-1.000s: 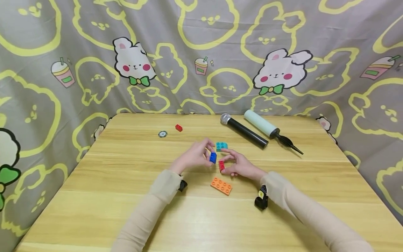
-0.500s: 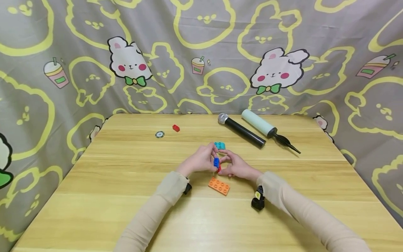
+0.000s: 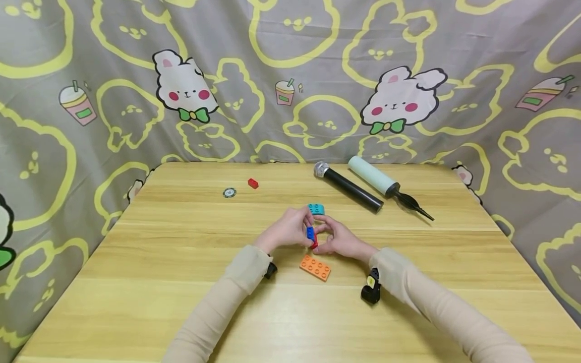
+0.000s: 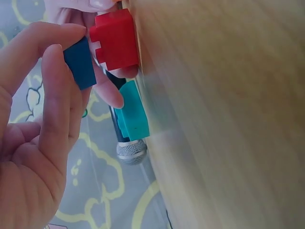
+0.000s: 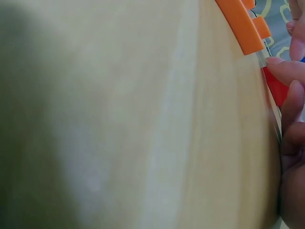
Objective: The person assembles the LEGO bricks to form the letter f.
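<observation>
Between the thumb and fingertips of my left hand (image 3: 289,228) is a small blue building brick (image 3: 310,232). My right hand (image 3: 343,239) grips a red building brick (image 3: 314,242) standing on the table, studs up in the left wrist view. The blue brick (image 4: 81,63) is beside the studs of the red brick (image 4: 117,40); whether they touch I cannot tell. Just behind the fingers sits a teal brick (image 3: 317,208), close to my right index finger. An orange brick (image 3: 315,268) with several studs lies nearer to me, in front of both hands.
Toward the back left of the wooden table (image 3: 181,282) are a small red brick (image 3: 252,183) and a round chip (image 3: 229,192). A black microphone (image 3: 351,189) and a pale green hand pump (image 3: 374,174) lie at the back right. A patterned curtain (image 3: 254,126) hangs behind.
My left hand has brought the blue brick rightward to the red brick, and the gap between my hands has narrowed. Over the last half second both hands have barely moved.
</observation>
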Demonstrator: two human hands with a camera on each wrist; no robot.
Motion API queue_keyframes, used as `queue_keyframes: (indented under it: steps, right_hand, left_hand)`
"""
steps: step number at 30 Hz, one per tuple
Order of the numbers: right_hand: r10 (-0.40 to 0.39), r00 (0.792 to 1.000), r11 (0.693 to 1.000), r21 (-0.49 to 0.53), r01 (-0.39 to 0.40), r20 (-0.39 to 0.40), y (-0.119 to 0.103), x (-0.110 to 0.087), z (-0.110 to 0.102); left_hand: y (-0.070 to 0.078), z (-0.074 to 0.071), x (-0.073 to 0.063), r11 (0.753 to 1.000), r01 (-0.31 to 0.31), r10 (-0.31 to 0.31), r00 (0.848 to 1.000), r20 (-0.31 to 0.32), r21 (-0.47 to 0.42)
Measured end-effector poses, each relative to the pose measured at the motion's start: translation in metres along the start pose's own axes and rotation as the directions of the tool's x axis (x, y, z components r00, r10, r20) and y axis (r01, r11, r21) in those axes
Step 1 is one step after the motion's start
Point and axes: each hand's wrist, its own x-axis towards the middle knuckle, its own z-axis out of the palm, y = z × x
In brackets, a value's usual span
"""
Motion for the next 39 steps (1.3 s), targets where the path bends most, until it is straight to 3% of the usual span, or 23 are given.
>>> queue_keyframes:
  steps: [7, 15, 22, 32, 39]
  right_hand:
    - [-0.008, 1.000, 1.000, -0.026, 0.008, 0.003, -0.0038, 0.0005, 0.0018]
    - [0.000, 1.000, 0.998, -0.055, -0.001, -0.021, -0.0044, 0.0001, 0.0026]
    - [0.009, 1.000, 0.998, -0.068, -0.011, -0.027, -0.0029, 0.0007, 0.0025]
    - [0.018, 0.999, 0.998, -0.061, -0.021, -0.040, -0.0030, -0.0002, 0.0024]
    - [0.012, 0.999, 0.998, -0.058, -0.015, -0.047, -0.0037, -0.0014, 0.0021]
  left_hand:
    - [-0.0009, 0.0006, 0.0004, 0.999, -0.024, 0.024, 1.000, 0.003, 0.027]
    - [-0.0013, 0.0016, 0.0017, 0.999, -0.040, 0.041, 0.999, 0.028, -0.033]
    - [-0.0031, 0.0040, 0.0042, 0.998, -0.057, 0.058, 0.998, 0.039, -0.024]
    - [-0.0026, 0.0044, 0.0028, 0.999, -0.009, 0.011, 0.999, 0.034, -0.042]
    - [0.0015, 0.0051, 0.0019, 0.998, 0.034, -0.035, 0.999, 0.008, 0.049]
